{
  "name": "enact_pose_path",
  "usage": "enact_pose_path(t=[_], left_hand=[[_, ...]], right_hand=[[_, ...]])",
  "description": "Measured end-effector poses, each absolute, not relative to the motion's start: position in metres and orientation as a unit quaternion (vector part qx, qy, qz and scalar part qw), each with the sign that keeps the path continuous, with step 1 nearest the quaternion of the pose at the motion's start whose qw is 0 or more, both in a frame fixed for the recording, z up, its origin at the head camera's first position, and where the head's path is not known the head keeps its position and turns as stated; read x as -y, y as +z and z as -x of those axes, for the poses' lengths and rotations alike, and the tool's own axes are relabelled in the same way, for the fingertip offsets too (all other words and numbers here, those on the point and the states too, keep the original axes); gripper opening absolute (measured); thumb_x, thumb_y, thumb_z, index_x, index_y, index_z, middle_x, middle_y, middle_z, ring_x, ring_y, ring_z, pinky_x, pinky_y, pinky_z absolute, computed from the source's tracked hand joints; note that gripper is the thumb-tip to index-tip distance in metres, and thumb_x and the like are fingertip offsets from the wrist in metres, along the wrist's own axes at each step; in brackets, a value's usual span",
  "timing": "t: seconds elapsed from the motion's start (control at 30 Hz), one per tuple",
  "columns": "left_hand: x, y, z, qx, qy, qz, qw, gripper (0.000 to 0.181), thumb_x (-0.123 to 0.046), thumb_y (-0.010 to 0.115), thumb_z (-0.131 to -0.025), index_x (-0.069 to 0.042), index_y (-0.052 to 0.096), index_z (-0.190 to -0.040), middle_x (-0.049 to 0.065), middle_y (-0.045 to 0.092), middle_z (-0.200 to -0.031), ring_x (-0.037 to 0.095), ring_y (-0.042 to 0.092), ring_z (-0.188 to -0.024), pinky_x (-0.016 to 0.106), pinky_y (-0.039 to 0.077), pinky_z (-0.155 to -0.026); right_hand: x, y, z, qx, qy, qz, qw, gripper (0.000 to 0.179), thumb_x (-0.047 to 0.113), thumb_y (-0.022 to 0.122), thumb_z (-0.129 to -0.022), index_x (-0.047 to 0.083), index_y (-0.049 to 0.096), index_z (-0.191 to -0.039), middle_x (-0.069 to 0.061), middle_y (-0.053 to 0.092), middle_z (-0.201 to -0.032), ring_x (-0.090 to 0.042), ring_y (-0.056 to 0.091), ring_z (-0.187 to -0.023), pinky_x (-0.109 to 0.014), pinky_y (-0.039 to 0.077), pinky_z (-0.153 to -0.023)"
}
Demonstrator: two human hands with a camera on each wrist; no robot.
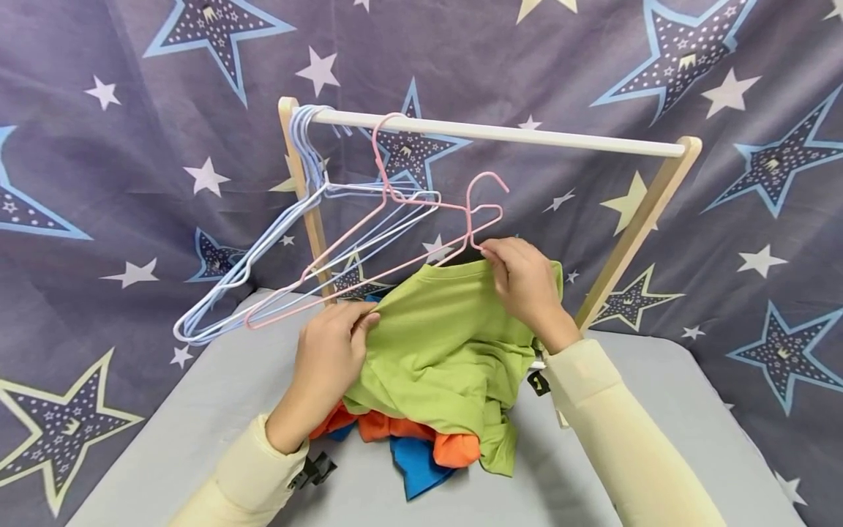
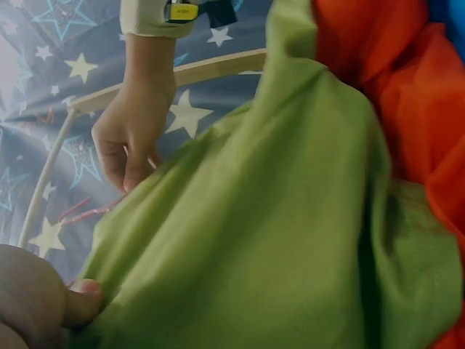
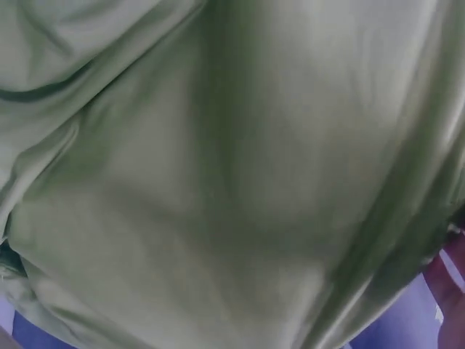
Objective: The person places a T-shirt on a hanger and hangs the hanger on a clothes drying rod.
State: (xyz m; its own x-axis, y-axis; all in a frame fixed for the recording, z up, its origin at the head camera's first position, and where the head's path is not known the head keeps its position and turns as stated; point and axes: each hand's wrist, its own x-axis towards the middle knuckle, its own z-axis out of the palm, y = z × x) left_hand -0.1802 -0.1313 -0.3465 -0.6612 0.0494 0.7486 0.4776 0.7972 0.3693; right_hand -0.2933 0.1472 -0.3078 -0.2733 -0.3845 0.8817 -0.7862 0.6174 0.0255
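Observation:
A lime-green T-shirt is held up between the two hands, its neckline toward the rail. My left hand pinches the shirt's left shoulder edge between thumb and fingers; its thumb lies on the cloth in the left wrist view. My right hand pinches a pink hanger just below its hook, close by the neckline. That hanger's lower part is hidden by the shirt. In the right wrist view, green cloth fills most of the picture.
A rack with a white rail and wooden posts stands behind. Several blue and white hangers hang at its left end, beside another pink hanger. Orange clothing and blue clothing lie under the shirt on the grey surface.

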Motion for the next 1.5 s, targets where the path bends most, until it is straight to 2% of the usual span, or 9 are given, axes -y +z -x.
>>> enact_pose_path(t=[0.1, 0.23, 0.57, 0.8, 0.93, 1.07, 1.2, 1.33, 1.5], left_hand=[[0.133, -0.351, 0.18, 0.829, -0.289, 0.177, 0.445, 0.014, -0.006, 0.08, -0.088, -0.004, 0.08, -0.102, 0.011, 0.076, -0.092, 0.031, 0.07, -0.078, 0.046, 0.057, -0.068], [0.136, -0.355, 0.179, 0.788, -0.305, 0.198, 0.498, 0.02, 0.004, 0.077, -0.087, -0.003, 0.08, -0.106, 0.01, 0.077, -0.092, 0.029, 0.072, -0.08, 0.043, 0.059, -0.071], [0.147, -0.365, 0.176, 0.757, -0.323, 0.202, 0.531, 0.029, 0.014, 0.078, -0.079, 0.0, 0.08, -0.104, 0.011, 0.078, -0.093, 0.03, 0.073, -0.08, 0.043, 0.059, -0.068], [0.15, -0.368, 0.175, 0.754, -0.319, 0.209, 0.535, 0.033, 0.017, 0.077, -0.076, 0.0, 0.08, -0.104, 0.01, 0.078, -0.089, 0.028, 0.073, -0.077, 0.041, 0.058, -0.065], [0.151, -0.369, 0.176, 0.773, -0.306, 0.2, 0.518, 0.027, 0.008, 0.082, -0.08, 0.001, 0.079, -0.106, 0.012, 0.076, -0.092, 0.029, 0.072, -0.079, 0.043, 0.058, -0.065], [0.15, -0.368, 0.177, 0.804, -0.292, 0.189, 0.482, 0.032, -0.01, 0.082, -0.087, 0.002, 0.074, -0.116, 0.017, 0.073, -0.104, 0.034, 0.069, -0.094, 0.048, 0.057, -0.079], [0.141, -0.363, 0.18, 0.823, -0.263, 0.188, 0.467, 0.034, -0.015, 0.077, -0.092, 0.003, 0.072, -0.121, 0.019, 0.07, -0.111, 0.039, 0.064, -0.104, 0.052, 0.053, -0.091], [0.133, -0.358, 0.184, 0.831, -0.247, 0.189, 0.461, 0.03, -0.013, 0.079, -0.091, 0.002, 0.073, -0.117, 0.018, 0.071, -0.107, 0.038, 0.063, -0.1, 0.05, 0.054, -0.088], [0.131, -0.357, 0.184, 0.832, -0.24, 0.196, 0.46, 0.018, -0.004, 0.079, -0.089, 0.002, 0.075, -0.105, 0.015, 0.071, -0.095, 0.035, 0.066, -0.088, 0.047, 0.056, -0.078]], right_hand=[[-0.15, -0.309, 0.296, 0.764, 0.215, -0.363, 0.489, 0.01, 0.003, 0.066, -0.097, -0.001, 0.075, -0.101, -0.013, 0.075, -0.088, -0.034, 0.064, -0.079, -0.047, 0.05, -0.074], [-0.153, -0.311, 0.298, 0.763, 0.209, -0.349, 0.502, 0.012, 0.004, 0.065, -0.098, -0.002, 0.075, -0.101, -0.015, 0.075, -0.089, -0.037, 0.063, -0.081, -0.047, 0.05, -0.076], [-0.163, -0.307, 0.3, 0.771, 0.221, -0.323, 0.502, 0.014, 0.003, 0.062, -0.1, -0.004, 0.074, -0.102, -0.016, 0.075, -0.094, -0.039, 0.064, -0.083, -0.047, 0.052, -0.078], [-0.168, -0.308, 0.303, 0.771, 0.235, -0.295, 0.514, 0.013, 0.004, 0.064, -0.099, -0.004, 0.074, -0.099, -0.018, 0.074, -0.091, -0.04, 0.065, -0.083, -0.049, 0.052, -0.079], [-0.169, -0.308, 0.303, 0.773, 0.23, -0.297, 0.511, 0.015, 0.006, 0.062, -0.101, -0.003, 0.074, -0.101, -0.017, 0.074, -0.093, -0.039, 0.065, -0.085, -0.049, 0.052, -0.079], [-0.168, -0.309, 0.302, 0.771, 0.23, -0.305, 0.51, 0.014, 0.005, 0.062, -0.101, -0.002, 0.074, -0.102, -0.016, 0.074, -0.093, -0.038, 0.065, -0.086, -0.048, 0.053, -0.08], [-0.167, -0.31, 0.3, 0.77, 0.229, -0.316, 0.505, 0.015, 0.005, 0.061, -0.101, -0.002, 0.074, -0.102, -0.015, 0.075, -0.093, -0.037, 0.066, -0.085, -0.047, 0.053, -0.079], [-0.165, -0.311, 0.299, 0.769, 0.227, -0.323, 0.503, 0.016, 0.005, 0.06, -0.102, -0.002, 0.074, -0.103, -0.015, 0.075, -0.095, -0.036, 0.066, -0.086, -0.047, 0.053, -0.08], [-0.165, -0.312, 0.296, 0.766, 0.231, -0.327, 0.503, 0.014, 0.005, 0.062, -0.101, -0.001, 0.074, -0.102, -0.015, 0.075, -0.095, -0.036, 0.066, -0.086, -0.046, 0.054, -0.08]])
